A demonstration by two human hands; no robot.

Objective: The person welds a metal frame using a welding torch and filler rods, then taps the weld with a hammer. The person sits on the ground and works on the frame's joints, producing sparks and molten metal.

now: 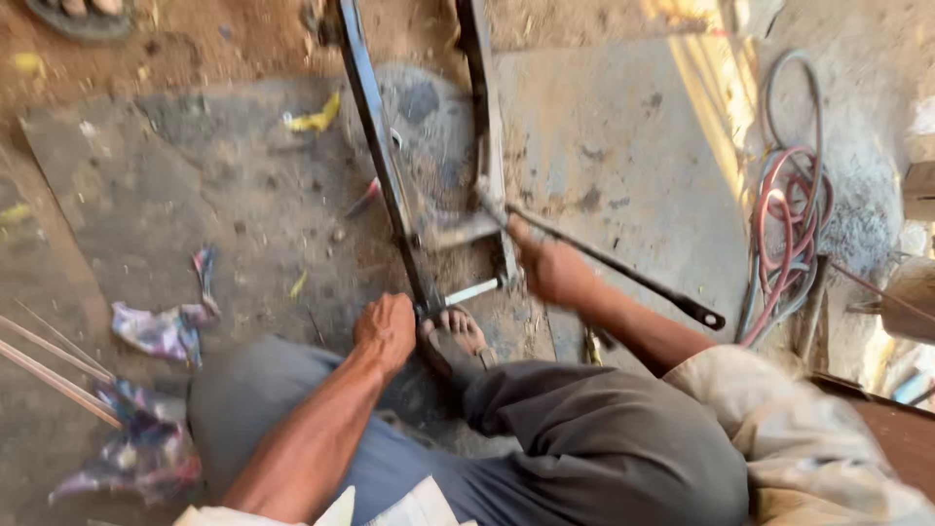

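— Frame first: where does it lie, and which way does it run?

— Flat on the concrete floor, straight ahead of the seated person. The metal frame is made of two long dark bars, side by side with a gap between them. Their long axis runs away from the person, from near the knees up to the top edge of the view, leaning slightly leftward as it goes. A short pale crosspiece joins the bars at the near end, lying across that axis.

— And the hands?

— The left hand is clenched down on the near end of the left bar, knuckles up. A sandalled foot sits just beside it, pressed at the frame's near end. The right hand is wrapped around a long dark rod.

— Which way does that rod point?

— Diagonally. Its upper tip meets the right bar close to the crosspiece; from the fist it slopes down and to the right, ending in a rounded eye well clear of the frame. The picture is blurred there, so I cannot tell what the tip does at the bar.

— Anything else around?

— Coiled red and grey hoses at the right, crumpled coloured rags at the left, thin rods beside them.
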